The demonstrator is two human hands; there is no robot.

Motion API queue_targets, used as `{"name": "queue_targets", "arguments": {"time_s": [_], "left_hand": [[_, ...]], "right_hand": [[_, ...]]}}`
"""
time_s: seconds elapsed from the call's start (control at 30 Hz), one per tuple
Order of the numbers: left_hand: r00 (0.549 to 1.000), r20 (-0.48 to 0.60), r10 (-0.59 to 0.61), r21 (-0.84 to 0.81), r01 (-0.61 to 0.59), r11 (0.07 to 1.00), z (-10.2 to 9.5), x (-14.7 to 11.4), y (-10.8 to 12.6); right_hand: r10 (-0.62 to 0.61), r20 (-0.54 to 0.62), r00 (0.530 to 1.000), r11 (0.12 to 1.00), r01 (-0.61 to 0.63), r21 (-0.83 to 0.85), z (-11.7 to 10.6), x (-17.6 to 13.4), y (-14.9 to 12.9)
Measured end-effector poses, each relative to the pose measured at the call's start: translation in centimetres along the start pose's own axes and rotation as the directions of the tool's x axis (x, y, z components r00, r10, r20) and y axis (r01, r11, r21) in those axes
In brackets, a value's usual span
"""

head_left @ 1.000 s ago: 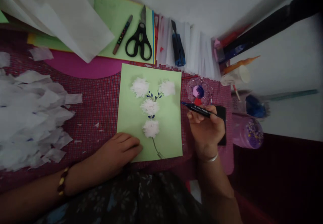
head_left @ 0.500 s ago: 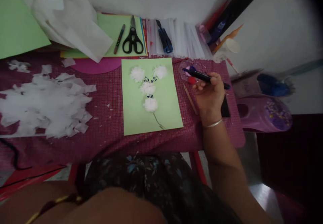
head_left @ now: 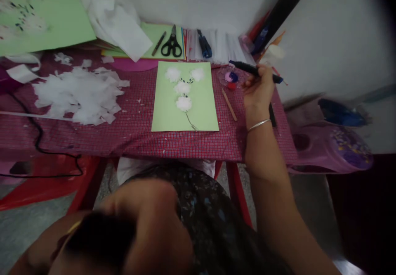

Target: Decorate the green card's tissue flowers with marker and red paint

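Observation:
My right hand [head_left: 258,87] is raised over the table's right side with a dark marker [head_left: 246,67] gripped in it, one end pointing left. Below that hand, a brown pencil [head_left: 229,105] rests on the cloth. A clear dish [head_left: 221,77] with purple, pink and red in it lies just left of the fingers. The light green sheet [head_left: 163,114] carries fluffy white flowers [head_left: 183,103], small dark buds and a thin drawn stem. My left hand [head_left: 154,213] is close to the camera in front of my body, beside a black blurred shape; its fingers are smeared.
A heap of white paper pieces [head_left: 77,95] covers the left of the table. Black-handled scissors [head_left: 171,46], a pen [head_left: 159,43] and a blue cutter [head_left: 204,46] lie at the back. A black cable [head_left: 38,136] hangs over the left edge. A decorated green sheet [head_left: 58,23] stands back left.
My left hand has come up into view at the bottom. The view has shifted, showing more of the left side. My right hand still holds the marker, raised by the dish.

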State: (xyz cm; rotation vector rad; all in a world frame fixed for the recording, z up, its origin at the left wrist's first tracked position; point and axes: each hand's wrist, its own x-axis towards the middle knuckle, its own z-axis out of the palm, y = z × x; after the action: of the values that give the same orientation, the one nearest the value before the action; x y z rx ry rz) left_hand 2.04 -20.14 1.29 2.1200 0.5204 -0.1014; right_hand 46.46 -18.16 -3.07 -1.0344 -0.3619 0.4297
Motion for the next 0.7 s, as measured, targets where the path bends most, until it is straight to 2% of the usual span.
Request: {"name": "queue_targets", "arguments": {"time_s": [0.03,0.07,0.1,0.13,0.17,0.2,0.23,0.3,0.4,0.57,0.7], "left_hand": [[0.995,-0.103,0.012,-0.092,-0.022,0.996,-0.1,1.0,0.5],[0.969,-0.245,0.004,-0.192,-0.052,0.980,-0.4,2.2,0.7],[0.941,-0.340,0.012,-0.264,-0.107,0.959,-1.0,3.5,0.8],[0.841,-0.534,-0.087,-0.508,-0.238,0.828,-1.7,5.0,0.5],[0.741,-0.636,-0.215,-0.661,-0.380,0.647,-2.7,6.4,0.0],[0.685,-0.644,-0.341,-0.743,-0.453,0.493,-3.8,7.6,-0.7],[0.663,-0.608,-0.438,-0.792,-0.470,0.389,-4.8,8.7,-1.6],[0.670,-0.565,-0.481,-0.825,-0.441,0.354,-6.4,10.3,-3.4],[0.693,-0.516,-0.504,-0.851,-0.346,0.396,-7.8,12.2,-5.1],[0.719,-0.441,-0.537,-0.870,-0.196,0.452,-9.7,16.0,-5.7],[0.720,-0.454,-0.525,-0.839,-0.146,0.524,-11.3,18.5,-6.8]], "right_hand": [[-0.025,0.001,1.000,1.000,0.025,0.014,0.2,-0.1,0.0],[-0.049,0.014,0.999,0.998,0.049,0.030,0.5,-0.3,-0.1],[-0.071,0.024,0.997,0.996,0.069,0.048,0.8,-0.5,-0.1],[-0.070,0.053,0.996,0.996,0.067,0.058,1.2,-0.8,0.0],[0.000,0.108,0.994,0.999,-0.005,0.046,1.5,-1.1,0.1],[0.126,0.179,0.976,0.991,-0.133,0.025,1.8,-1.4,0.3],[0.183,0.223,0.957,0.981,-0.191,0.015,2.0,-1.8,0.5],[0.307,0.300,0.903,0.950,-0.311,-0.035,2.2,-2.7,0.9],[0.416,0.342,0.843,0.908,-0.405,-0.105,2.2,-3.6,1.3],[0.493,0.320,0.809,0.870,-0.470,-0.150,2.0,-3.4,1.6],[0.521,0.319,0.792,0.852,-0.506,-0.136,1.5,-2.9,1.9]]}}
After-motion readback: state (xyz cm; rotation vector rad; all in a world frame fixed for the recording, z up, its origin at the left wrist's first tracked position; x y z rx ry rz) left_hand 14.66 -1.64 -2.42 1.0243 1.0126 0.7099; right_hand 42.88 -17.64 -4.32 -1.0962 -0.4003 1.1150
